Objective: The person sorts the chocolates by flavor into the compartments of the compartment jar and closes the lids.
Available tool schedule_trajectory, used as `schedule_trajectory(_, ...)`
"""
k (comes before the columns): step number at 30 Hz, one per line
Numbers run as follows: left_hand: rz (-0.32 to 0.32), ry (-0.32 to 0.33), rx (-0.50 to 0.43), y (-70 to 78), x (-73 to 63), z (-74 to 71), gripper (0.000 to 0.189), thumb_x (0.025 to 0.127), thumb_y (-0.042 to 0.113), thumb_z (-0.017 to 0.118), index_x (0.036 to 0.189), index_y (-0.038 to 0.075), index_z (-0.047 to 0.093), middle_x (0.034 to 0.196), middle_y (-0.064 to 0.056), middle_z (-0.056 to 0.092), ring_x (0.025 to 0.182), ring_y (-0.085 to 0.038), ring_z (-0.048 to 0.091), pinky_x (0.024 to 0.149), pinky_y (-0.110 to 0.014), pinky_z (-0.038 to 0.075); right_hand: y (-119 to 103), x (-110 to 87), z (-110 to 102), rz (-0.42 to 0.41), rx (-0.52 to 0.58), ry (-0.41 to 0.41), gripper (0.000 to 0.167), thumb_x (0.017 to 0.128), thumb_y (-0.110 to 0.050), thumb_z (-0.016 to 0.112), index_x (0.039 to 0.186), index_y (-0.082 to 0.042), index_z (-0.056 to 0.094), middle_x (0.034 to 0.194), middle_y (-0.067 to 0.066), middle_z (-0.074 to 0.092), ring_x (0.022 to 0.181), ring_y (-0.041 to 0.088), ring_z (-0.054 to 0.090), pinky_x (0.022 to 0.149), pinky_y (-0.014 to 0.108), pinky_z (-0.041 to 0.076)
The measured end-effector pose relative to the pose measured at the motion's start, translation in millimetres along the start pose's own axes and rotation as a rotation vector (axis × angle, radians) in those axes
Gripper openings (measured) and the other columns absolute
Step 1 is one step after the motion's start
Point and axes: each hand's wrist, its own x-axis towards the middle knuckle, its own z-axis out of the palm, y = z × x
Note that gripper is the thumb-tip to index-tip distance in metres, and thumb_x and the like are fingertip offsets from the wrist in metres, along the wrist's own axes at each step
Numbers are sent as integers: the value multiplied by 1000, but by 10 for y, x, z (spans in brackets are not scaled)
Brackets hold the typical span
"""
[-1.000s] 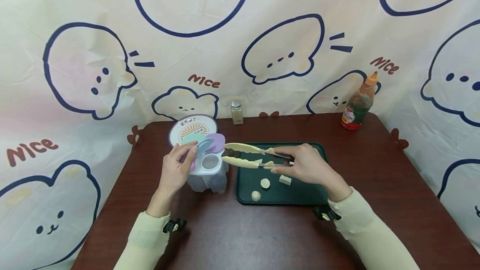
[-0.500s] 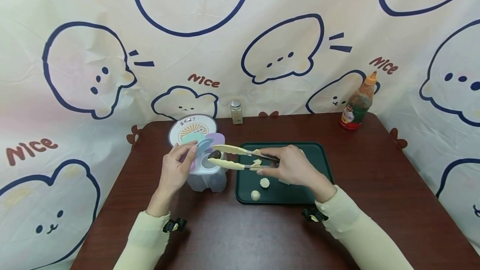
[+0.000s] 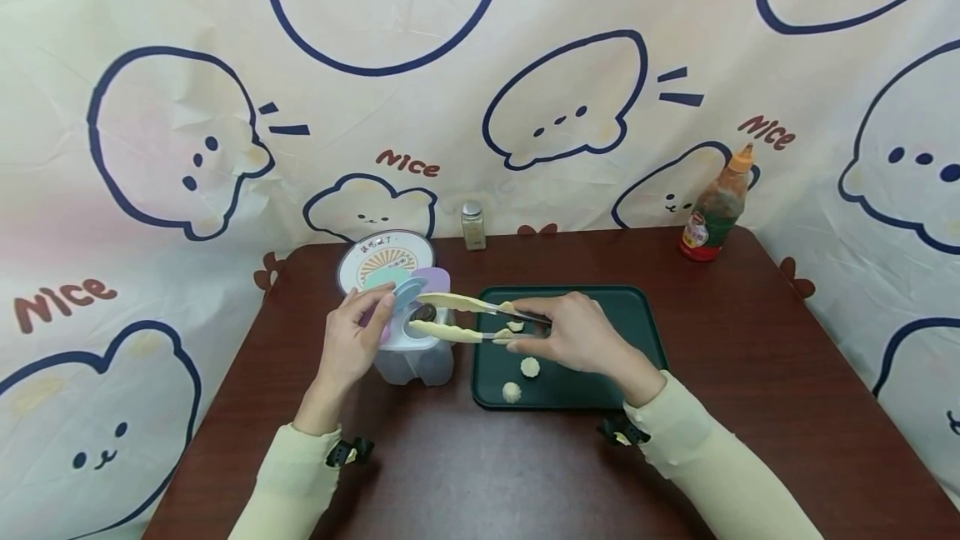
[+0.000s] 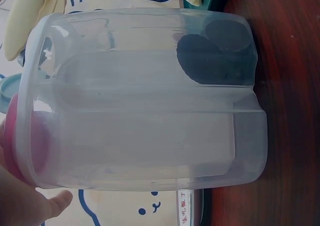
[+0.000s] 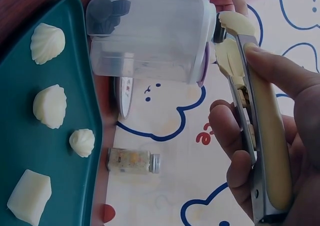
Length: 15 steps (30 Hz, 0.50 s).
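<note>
A clear plastic storage box [image 3: 416, 367] with colored flip lids stands left of the tray. My left hand [image 3: 351, 340] pinches its raised blue lid [image 3: 408, 291] at the edge. My right hand [image 3: 581, 332] grips a pair of kitchen tongs [image 3: 453, 332] with cream tips. Between those tips a dark round piece [image 3: 424, 312] sits at the round opening under the blue lid. In the left wrist view, dark round pieces [image 4: 200, 60] lie at the bottom of one compartment, while the compartment beside it shows none.
On the green tray [image 3: 633, 315] are several pale pieces, including a ridged round one [image 3: 530, 367] and a block [image 5: 30, 196]. A plate [image 3: 386, 252] leans behind the box. A glass shaker [image 3: 473, 226] and a sauce bottle [image 3: 716, 207] stand at the back.
My right hand has moved left with the tongs, bringing the dark piece from the box's right side over to the opening. The left hand stays at the blue lid.
</note>
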Motion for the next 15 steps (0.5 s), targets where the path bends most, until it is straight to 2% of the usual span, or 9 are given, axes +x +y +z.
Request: schedule_trajectory(15, -10, -20, 5, -6, 5, -7, 25, 96, 24, 63, 105, 5, 76, 118, -15, 73, 117, -33, 67, 121, -58, 25, -4, 20, 2, 18, -10, -18, 58, 83, -52, 76, 131, -22, 66, 56, -11, 45, 47, 4, 37, 44, 20, 26)
